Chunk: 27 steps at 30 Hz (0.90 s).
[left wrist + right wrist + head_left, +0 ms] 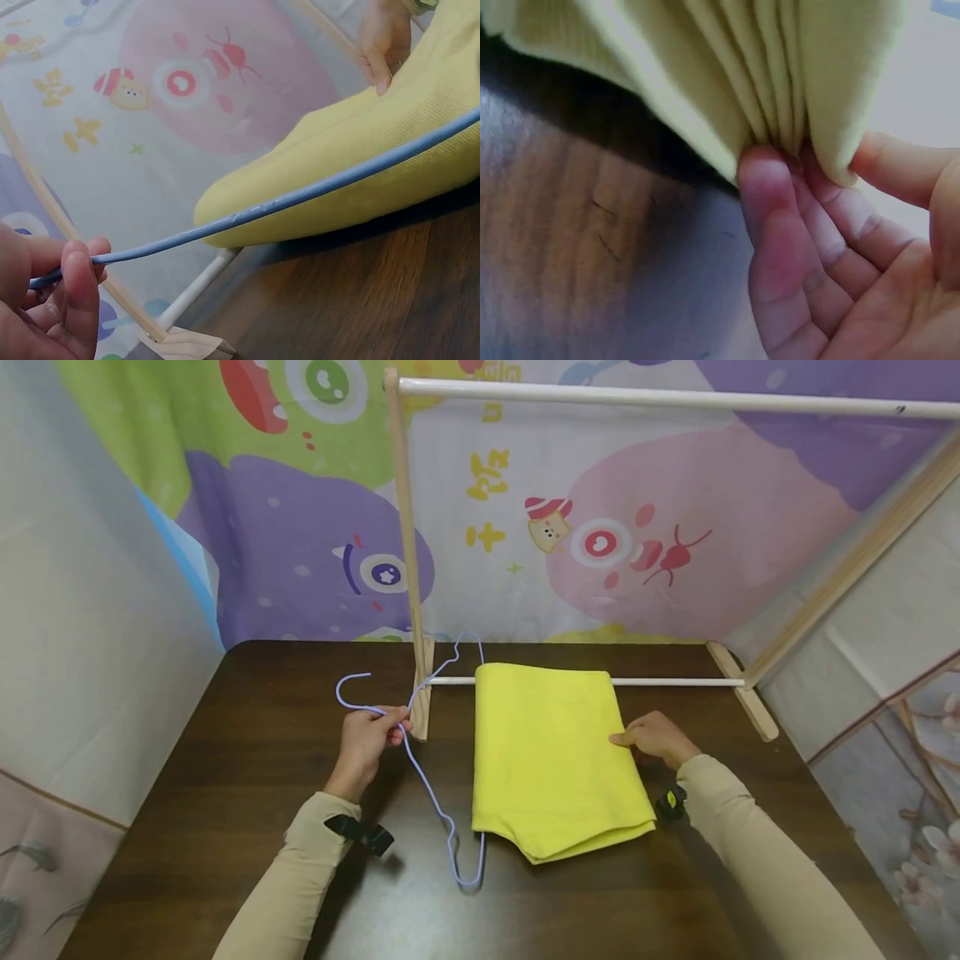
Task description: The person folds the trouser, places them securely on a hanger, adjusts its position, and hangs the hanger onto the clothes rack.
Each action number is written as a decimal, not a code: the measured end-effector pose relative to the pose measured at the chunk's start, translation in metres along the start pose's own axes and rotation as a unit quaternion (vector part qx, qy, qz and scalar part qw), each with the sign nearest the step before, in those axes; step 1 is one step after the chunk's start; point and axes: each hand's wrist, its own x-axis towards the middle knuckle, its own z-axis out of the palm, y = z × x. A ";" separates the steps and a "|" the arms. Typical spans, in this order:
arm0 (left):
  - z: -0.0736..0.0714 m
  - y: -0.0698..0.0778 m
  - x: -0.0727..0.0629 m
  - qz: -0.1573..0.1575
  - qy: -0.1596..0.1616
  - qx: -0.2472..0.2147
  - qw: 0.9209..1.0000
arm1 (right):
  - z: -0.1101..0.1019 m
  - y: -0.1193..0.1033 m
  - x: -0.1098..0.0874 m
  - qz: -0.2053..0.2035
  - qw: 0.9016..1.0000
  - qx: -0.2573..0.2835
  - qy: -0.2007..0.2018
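Note:
A folded yellow cloth garment [555,760] is draped over the bar of a blue clothes hanger [427,781], its rounded fold nearest the left hand. My left hand [369,739] pinches the hanger just below its hook; in the left wrist view the thumb and fingers of that hand [64,292] close round the blue wire. At the garment's right edge, my right hand [654,739] pinches the layers. The right wrist view shows several stacked folds of the garment [780,75] between the thumb and fingers [772,195]. The hanger's lower bar is hidden inside the cloth.
Behind the garment stands a clothes rack with wooden posts [408,543], a white top rail [637,396] and a low white bar [675,682]. It rests on a dark brown wooden table [247,827]. A cartoon-printed curtain [300,543] hangs at the back.

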 end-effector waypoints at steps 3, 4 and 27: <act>-0.001 -0.001 0.000 -0.005 -0.004 0.000 1.000 | 0.000 0.000 0.000 0.008 1.000 -0.005 -0.005; -0.001 -0.001 0.000 -0.006 -0.005 0.000 1.000 | 0.000 0.000 -0.001 0.011 1.000 -0.011 -0.002; -0.004 -0.001 -0.001 -0.013 -0.012 0.001 1.000 | 0.004 0.002 0.000 0.024 1.000 0.003 0.002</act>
